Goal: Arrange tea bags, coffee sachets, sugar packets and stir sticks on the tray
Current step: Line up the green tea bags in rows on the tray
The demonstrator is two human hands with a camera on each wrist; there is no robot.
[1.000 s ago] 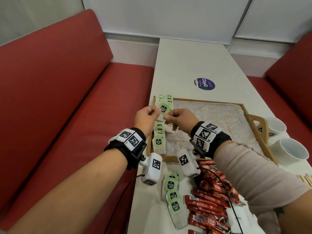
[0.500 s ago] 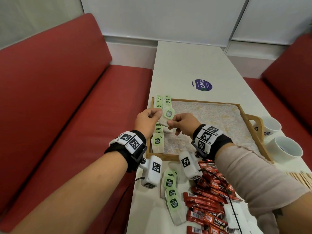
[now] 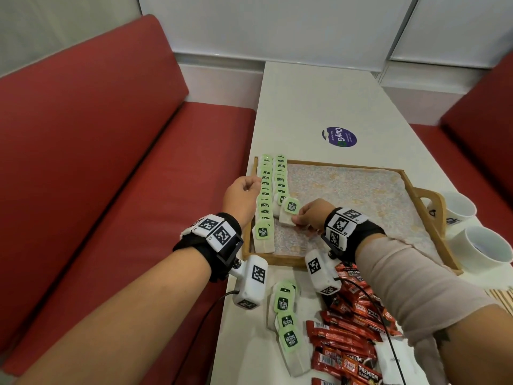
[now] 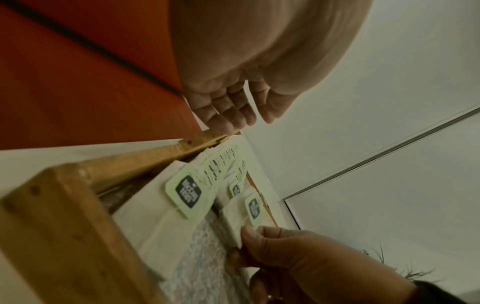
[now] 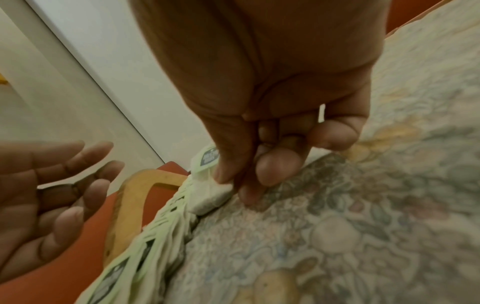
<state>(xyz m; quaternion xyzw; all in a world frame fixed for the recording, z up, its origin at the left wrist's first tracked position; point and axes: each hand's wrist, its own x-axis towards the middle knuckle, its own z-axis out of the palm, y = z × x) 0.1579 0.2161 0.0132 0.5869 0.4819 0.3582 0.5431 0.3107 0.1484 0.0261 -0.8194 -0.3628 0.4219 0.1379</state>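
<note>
A wooden tray with a floral liner lies on the white table. Two rows of green-tagged tea bags run along its left side. My right hand pinches one tea bag at the near end of the second row, low over the liner; the right wrist view shows its fingers on the white bag. My left hand hovers over the tray's left rim with relaxed fingers and holds nothing. Loose tea bags and red coffee sachets lie on the table in front of the tray.
Two white cups stand right of the tray's handle. Wooden stir sticks show at the right edge. A blue sticker lies on the table beyond the tray. Red benches flank the table.
Both hands held the tea bag above the tray before. Now the left hand has let go and moved left, and the right hand has lowered the bag onto the second row.
</note>
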